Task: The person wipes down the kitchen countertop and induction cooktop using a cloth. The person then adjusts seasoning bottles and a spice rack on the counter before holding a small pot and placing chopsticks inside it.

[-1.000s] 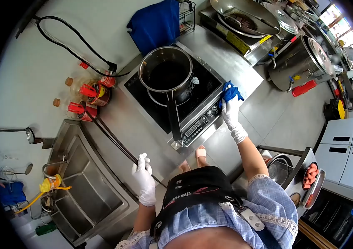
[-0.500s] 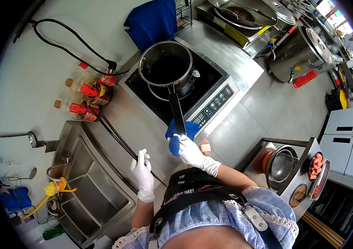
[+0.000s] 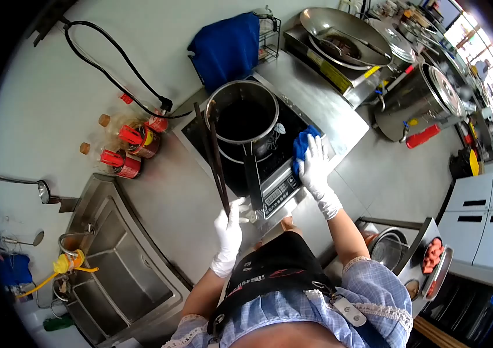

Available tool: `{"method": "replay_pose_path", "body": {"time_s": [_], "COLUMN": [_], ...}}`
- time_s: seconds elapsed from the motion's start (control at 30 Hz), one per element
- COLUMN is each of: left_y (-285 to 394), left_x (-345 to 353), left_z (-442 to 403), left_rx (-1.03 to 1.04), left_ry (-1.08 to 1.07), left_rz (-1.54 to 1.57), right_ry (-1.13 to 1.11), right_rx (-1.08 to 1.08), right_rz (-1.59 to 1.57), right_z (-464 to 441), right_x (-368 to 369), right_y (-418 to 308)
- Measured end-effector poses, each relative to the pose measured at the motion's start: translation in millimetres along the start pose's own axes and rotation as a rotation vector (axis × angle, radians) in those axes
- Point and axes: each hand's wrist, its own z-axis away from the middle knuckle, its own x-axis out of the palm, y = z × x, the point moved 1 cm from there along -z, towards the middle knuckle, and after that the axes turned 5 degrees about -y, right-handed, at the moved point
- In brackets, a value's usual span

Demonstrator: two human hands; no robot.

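Note:
My left hand [image 3: 230,232], in a white glove, is closed on a pair of long dark chopsticks [image 3: 218,168]. They point up past the left side of a saucepan [image 3: 240,139], and the fingertips are close to the end of its black handle [image 3: 253,185]; whether they touch it I cannot tell. The saucepan, with dark contents, stands on a black induction cooker [image 3: 194,137]. My right hand [image 3: 316,174], gloved too, presses a blue cloth [image 3: 302,146] onto the cooker's right edge, beside the control panel [image 3: 281,192].
Several bottles with red labels [image 3: 130,165] stand by the wall at left, near a black power cable [image 3: 124,64]. Lower left is a steel sink [image 3: 98,191]. A wok [image 3: 316,20] and a tall lidded pot [image 3: 400,110] are at right, with a tray of pinkish food [image 3: 434,255] below.
My right hand has taken the blue cloth from the saucepan handle's end to the cooker's right edge. My left hand has moved up and right, swinging the chopsticks toward the saucepan.

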Motion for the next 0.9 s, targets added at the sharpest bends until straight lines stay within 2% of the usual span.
{"method": "replay_pose_path", "body": {"time_s": [0.03,0.1,0.13,0.2,0.23,0.3,0.43,0.47,0.57,0.7,0.8,0.9], "left_y": [3.5,1.5,1.8,4.7,6.7,25.2,24.0,21.0,19.6,21.6,22.4,23.2], "left_x": [8.5,16.9,20.6,30.3,37.9,55.7,63.0,63.0,63.9,63.9,66.0,67.2], "left_z": [-4.9,-19.6,-24.1,-31.0,-36.5,-37.2,-42.6,-43.4,-42.3,-42.4,-42.2,-39.8], "left_rx": [-0.057,0.120,0.122,-0.054,-0.126,-0.223,-0.312,-0.316,-0.293,-0.327,-0.320,-0.318], "left_ry": [0.042,0.050,0.066,0.059,0.036,0.127,0.166,0.169,0.176,0.171,0.201,0.218], "left_rz": [0.022,-0.225,-0.223,-0.190,0.021,0.143,0.101,0.040,0.001,-0.015,-0.027,-0.029], "right_ry": [0.014,-0.040,-0.042,-0.036,-0.062,-0.040,-0.020,-0.127,-0.164,-0.459,-0.471,-0.413], "right_rx": [0.021,0.052,0.037,0.027,-0.004,-0.052,-0.102,-0.072,-0.058,-0.027,-0.051,-0.092], "right_rz": [0.029,0.025,0.020,-0.005,0.004,-0.069,-0.148,-0.213,-0.305,-0.339,-0.463,-0.598], "right_z": [-14.3,-43.1,-56.5,-84.6,-98.1,-121.3,-169.4,-183.1,-227.4,-286.3,-280.1,-231.7], "right_x": [1.7,9.1,13.7,22.1,25.0,34.2,55.8,54.9,87.3,103.8,102.3,75.6], "right_y": [7.9,20.7,25.1,29.4,30.6,29.0,21.3,18.8,15.7,9.7,23.6,44.9]}}
